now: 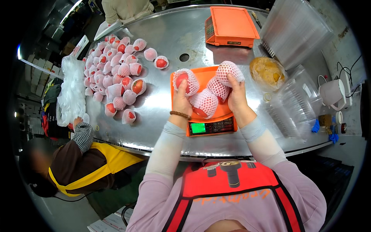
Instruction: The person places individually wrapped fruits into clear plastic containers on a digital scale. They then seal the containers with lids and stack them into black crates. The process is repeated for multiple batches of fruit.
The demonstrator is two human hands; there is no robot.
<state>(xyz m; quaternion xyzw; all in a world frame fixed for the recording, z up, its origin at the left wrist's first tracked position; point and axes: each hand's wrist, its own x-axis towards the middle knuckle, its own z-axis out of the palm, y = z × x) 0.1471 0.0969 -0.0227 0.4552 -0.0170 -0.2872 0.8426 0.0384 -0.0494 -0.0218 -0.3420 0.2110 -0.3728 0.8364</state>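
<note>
Before me an orange digital scale [213, 130] with a lit green display bears several red fruits in white foam net sleeves. My left hand [183, 105], with a brown bracelet at the wrist, grips a netted red fruit [185, 82] at the pan's left side. My right hand [238, 95] holds another netted fruit [229, 72] at the upper right. Between my hands, two more netted fruits [204, 101] lie close together in the pan. The scale's far edge is partly hidden by the fruits. A large pile of netted red fruits [116, 66] lies to the left on the metal table.
A second orange scale [234, 23] stands at the back. To the right are stacked clear plastic containers [292, 29], a bagged yellow item [268, 74], more clear trays [292, 111] and jars. Plastic bags [71, 90] lie at left, beside a co-worker's hand [77, 120]. Another person stands across the table [185, 50].
</note>
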